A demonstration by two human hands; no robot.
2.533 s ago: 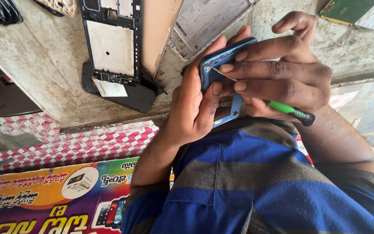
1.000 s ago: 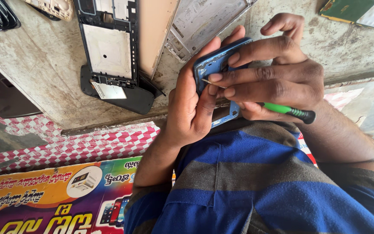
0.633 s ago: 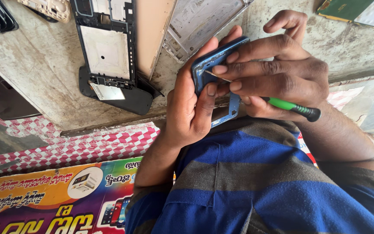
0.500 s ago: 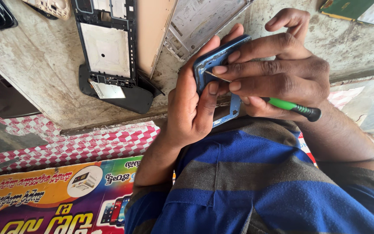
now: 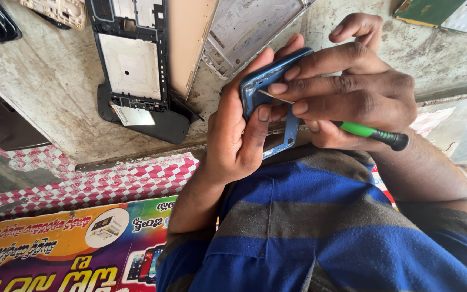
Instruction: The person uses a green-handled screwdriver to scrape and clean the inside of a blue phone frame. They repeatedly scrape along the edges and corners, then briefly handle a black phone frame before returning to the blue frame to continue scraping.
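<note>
Worn, stained grey workbench top (image 5: 55, 92) filled the upper half of the frame; blue-and-grey striped shirt (image 5: 320, 227) filled the lower right. Colourful printed banner (image 5: 66, 254) lay at lower left, under a red-and-white checked cloth (image 5: 136, 181). Dismantled black phone chassis with pale inner panel (image 5: 133, 65) sat upper left of centre, a silver metal phone frame (image 5: 249, 27) beside it. At centre, left hand (image 5: 233, 135) wrapped closed around a blue plastic phone frame (image 5: 268, 89), thumb pressed on its face. Right hand (image 5: 358, 92), fingers curled tight, pinched a green-handled screwdriver (image 5: 371, 132), its thin tip touching the blue frame.
</note>
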